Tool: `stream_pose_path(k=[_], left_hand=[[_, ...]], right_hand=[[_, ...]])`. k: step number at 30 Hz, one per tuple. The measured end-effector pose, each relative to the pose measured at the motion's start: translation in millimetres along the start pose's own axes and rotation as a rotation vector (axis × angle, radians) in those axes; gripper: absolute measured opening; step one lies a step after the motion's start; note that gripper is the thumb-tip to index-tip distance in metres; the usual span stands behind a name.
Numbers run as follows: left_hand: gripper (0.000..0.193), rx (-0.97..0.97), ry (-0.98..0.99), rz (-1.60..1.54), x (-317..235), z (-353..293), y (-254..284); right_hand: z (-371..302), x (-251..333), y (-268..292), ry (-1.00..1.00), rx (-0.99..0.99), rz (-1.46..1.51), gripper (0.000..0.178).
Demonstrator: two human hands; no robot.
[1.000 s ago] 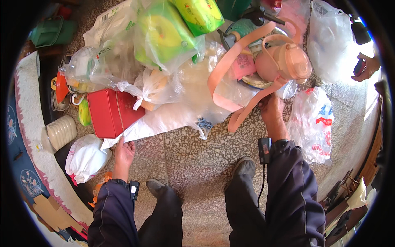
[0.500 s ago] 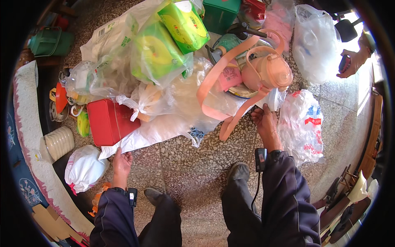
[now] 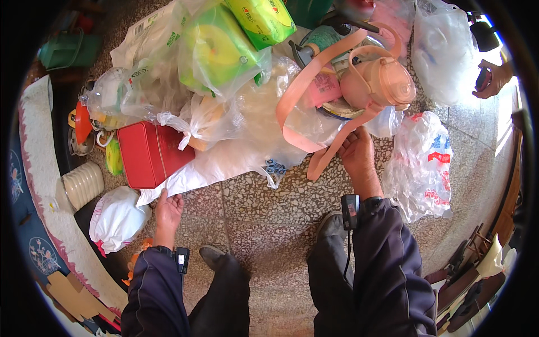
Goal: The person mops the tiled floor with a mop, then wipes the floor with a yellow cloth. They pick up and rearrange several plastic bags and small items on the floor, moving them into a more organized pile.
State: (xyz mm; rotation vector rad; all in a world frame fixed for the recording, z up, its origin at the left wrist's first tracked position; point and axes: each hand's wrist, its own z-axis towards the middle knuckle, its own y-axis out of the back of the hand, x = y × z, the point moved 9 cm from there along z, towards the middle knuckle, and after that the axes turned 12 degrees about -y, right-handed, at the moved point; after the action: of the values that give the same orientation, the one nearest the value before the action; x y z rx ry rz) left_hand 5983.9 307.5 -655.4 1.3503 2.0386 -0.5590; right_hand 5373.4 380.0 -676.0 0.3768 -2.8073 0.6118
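My left hand (image 3: pixel 168 214) is palm up with fingers loosely apart, its tip by the corner of a white plastic sheet (image 3: pixel 210 168). Just beyond stands a red box (image 3: pixel 145 154). Palm up too, my right hand (image 3: pixel 360 159) has half-curled fingers beside the hanging strap of a peach-pink bottle (image 3: pixel 383 81). Some right fingertips are partly hidden by the strap and sheet edge. I see nothing held in either hand. On the sheet are a knotted clear bag (image 3: pixel 205 126), green tissue packs (image 3: pixel 261 22) and a small pink pack (image 3: pixel 324 89).
A crumpled clear bag with red and blue print (image 3: pixel 421 168) lies right of my hand. A white tied bag (image 3: pixel 119 219) and stacked pale bowls (image 3: pixel 83 185) are at left. Another person's hand (image 3: pixel 494 80) holds a dark object at far right, near a bulging clear bag (image 3: pixel 446 53).
The view has shifted slightly. My right hand has moved a little left, closer beneath the bottle's strap, and its fingers are more spread. My left hand stays by the sheet's corner.
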Motion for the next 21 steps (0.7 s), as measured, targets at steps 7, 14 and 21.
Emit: stream_pose_path(k=[7, 14, 21], left_hand=[[0.030, -0.051, 0.048, 0.035, 4, 3, 8], [0.035, -0.038, 0.061, 0.085, 5, 1, 21], [0.036, -0.071, 0.083, 0.113, 16, -11, 41]], right_hand=[[-4, 8, 9, 0.035, -0.177, -0.401, 0.020], [-21, 5, 22, 0.042, -0.200, -0.431, 0.019], [-30, -22, 57, 0.024, -0.238, -0.360, 0.016]])
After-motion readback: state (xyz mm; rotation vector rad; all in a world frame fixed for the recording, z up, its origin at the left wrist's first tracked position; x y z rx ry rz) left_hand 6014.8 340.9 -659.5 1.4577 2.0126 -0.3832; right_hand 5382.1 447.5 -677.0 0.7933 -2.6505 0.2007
